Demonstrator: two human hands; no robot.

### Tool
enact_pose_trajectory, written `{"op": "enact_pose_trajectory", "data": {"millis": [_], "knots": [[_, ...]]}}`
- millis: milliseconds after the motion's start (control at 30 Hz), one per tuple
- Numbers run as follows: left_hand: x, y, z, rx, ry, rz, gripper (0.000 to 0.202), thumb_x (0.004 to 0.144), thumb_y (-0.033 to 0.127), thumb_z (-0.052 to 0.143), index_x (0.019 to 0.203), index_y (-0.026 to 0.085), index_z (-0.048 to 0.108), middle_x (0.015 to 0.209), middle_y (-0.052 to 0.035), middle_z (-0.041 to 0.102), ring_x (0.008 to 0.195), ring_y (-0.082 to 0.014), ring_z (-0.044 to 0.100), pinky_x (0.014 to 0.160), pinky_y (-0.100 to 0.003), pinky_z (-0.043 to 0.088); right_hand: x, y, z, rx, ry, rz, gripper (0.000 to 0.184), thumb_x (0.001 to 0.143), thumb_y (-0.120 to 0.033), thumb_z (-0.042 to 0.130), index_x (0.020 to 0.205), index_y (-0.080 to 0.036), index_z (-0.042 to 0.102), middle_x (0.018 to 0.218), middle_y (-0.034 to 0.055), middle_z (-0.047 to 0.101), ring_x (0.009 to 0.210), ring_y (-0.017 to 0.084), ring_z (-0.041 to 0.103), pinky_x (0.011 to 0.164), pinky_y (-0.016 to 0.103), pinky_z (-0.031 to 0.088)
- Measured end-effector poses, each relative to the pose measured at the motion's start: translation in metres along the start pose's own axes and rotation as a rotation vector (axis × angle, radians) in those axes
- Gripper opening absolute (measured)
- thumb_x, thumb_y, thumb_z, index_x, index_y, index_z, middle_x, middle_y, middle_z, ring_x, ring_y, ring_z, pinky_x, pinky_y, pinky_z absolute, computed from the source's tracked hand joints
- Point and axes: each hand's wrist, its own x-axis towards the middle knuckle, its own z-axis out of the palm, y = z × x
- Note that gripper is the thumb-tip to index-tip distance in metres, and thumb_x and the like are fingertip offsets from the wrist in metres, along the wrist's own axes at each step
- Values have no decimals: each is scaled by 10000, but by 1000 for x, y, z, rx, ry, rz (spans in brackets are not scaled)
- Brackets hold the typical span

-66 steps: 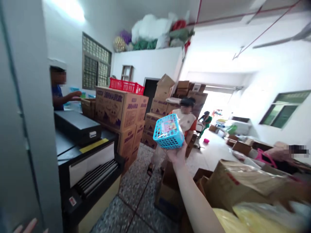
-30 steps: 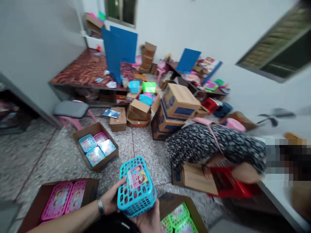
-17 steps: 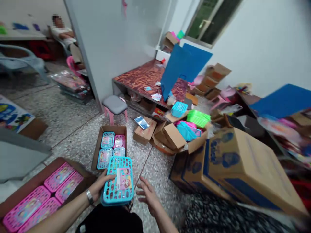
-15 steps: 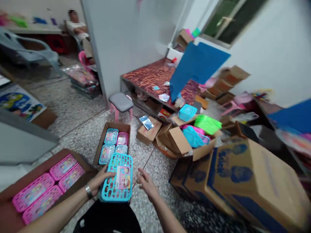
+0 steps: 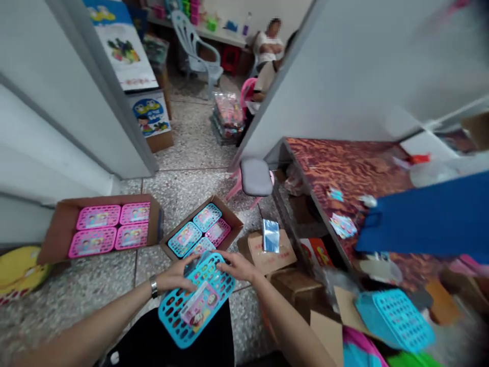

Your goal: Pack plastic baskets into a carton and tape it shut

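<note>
A blue plastic basket [image 5: 179,311] with oblong holes and a picture label is held tilted above my lap. My left hand [image 5: 175,278] grips its left long side, thumb over the top face. At its far right corner, my right hand [image 5: 237,267] has its fingers closed on the edge. Just beyond the hands, an open carton [image 5: 168,250] on the floor holds blue and pink baskets, the nearest partly hidden by the held one. To the left lies another carton [image 5: 57,232] with several pink baskets [image 5: 98,216].
A grey-topped stool [image 5: 255,176] stands ahead. Right of it is a low patterned table [image 5: 344,158] with a blue board [image 5: 428,214]. A closed carton [image 5: 273,257] carries a silvery packet. Another blue basket [image 5: 401,318] sits at lower right. People [image 5: 269,46] sit beyond the doorway.
The view has swung left. My right hand, apart from the basket before, now grips its far corner. The basket has turned so its far end leans right.
</note>
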Motion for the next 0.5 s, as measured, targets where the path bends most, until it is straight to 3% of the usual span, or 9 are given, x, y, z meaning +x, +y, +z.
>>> {"op": "enact_pose_trajectory", "data": {"millis": [133, 200, 267, 367, 433, 500], "knots": [[29, 4, 9, -55, 144, -23, 1104, 549, 455, 839, 1494, 195, 333, 1399, -116, 542, 1267, -333, 511, 1063, -441, 413, 27, 32, -32, 112, -171, -52, 513, 925, -474, 511, 1357, -202, 556, 1150, 31, 682, 1019, 222, 629, 918, 336, 495], [41, 7, 12, -81, 373, 4, 1011, 599, 528, 799, 1459, 179, 399, 1441, -129, 498, 1329, -328, 449, 1100, -432, 375, 43, 56, -51, 221, -258, -56, 530, 922, -508, 508, 1330, -176, 574, 1117, 41, 686, 993, 214, 631, 885, 330, 514], [48, 5, 16, -201, 713, -11, 918, 649, 613, 725, 1412, 177, 461, 1442, -139, 495, 1348, -318, 429, 1107, -418, 364, 61, 84, -73, 250, -306, -33, 540, 923, -528, 497, 1314, -165, 579, 1072, 46, 694, 926, 200, 638, 826, 320, 535], [40, -22, 34, -505, 1103, -174, 903, 662, 680, 636, 1388, 173, 458, 1406, -159, 526, 1293, -325, 493, 1055, -436, 411, 89, 122, -105, 75, -297, 24, 511, 941, -506, 464, 1320, -180, 570, 1085, 48, 697, 931, 199, 643, 840, 328, 537], [22, -52, 57, -609, 1211, -333, 867, 672, 648, 619, 1362, 147, 465, 1399, -177, 524, 1271, -340, 511, 1014, -438, 437, 107, 141, -120, -180, -274, 102, 467, 955, -457, 451, 1340, -215, 555, 1117, 40, 697, 977, 202, 648, 883, 325, 522], [-4, -84, 90, -669, 1265, -534, 730, 766, 577, 540, 1339, 130, 471, 1377, -188, 538, 1242, -336, 540, 941, -418, 477, 125, 155, -128, -420, -253, 189, 457, 962, -413, 447, 1373, -231, 529, 1147, 59, 693, 1029, 225, 647, 923, 340, 499]]}}
